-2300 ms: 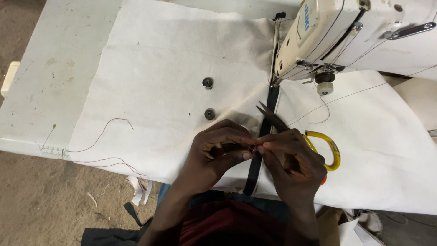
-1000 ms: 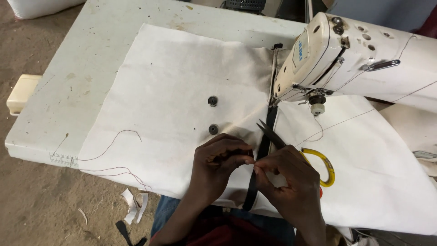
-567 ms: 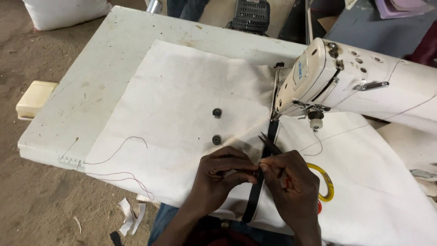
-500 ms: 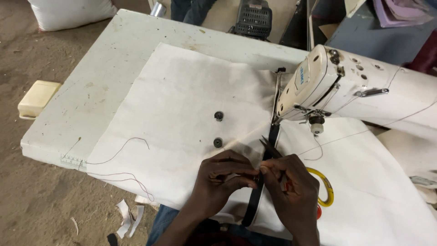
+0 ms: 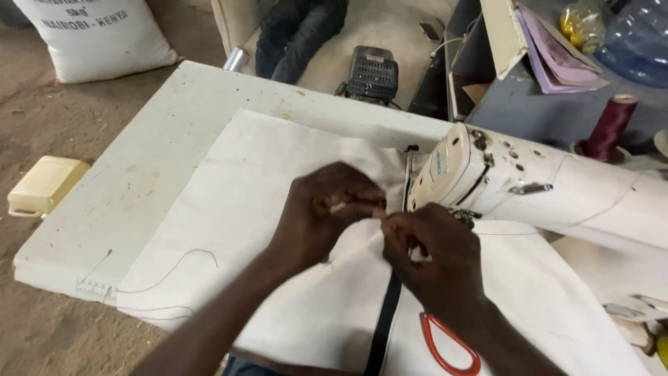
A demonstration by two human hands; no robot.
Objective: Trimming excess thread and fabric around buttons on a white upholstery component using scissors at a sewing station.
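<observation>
Head view: my left hand (image 5: 321,212) and right hand (image 5: 433,263) are up close together over the white fabric (image 5: 278,209), just left of the sewing machine head (image 5: 480,174). Left grip is closed, thumb and fingertips (image 5: 362,207) pinched on something thin and pale, prob. a thread end; too small to be sure. Right grip is curled shut too, fingertips meeting the left ones at approx. the same spot; can't tell if it holds the thread or only steadies it.

Black strap (image 5: 385,327) runs from under my right hand down toward the near fabric edge, lying flat on the cloth. Red-handled scissors (image 5: 449,345) lie on the fabric just beside my right wrist, blades hidden. Needle area is hidden behind my right hand, so no call on whether anything is threaded.

To do this well, imo: keep the pinch short so the thread end stays stiff, hold both hands braced near the fabric, and don't drag the strap off line.

Elsewhere: loose dark thread (image 5: 177,268) curls on the fabric near the table (image 5: 139,181) edge, a maroon thread spool (image 5: 607,129) stands behind the machine, a yellow box (image 5: 45,184) sits on the floor at left.
</observation>
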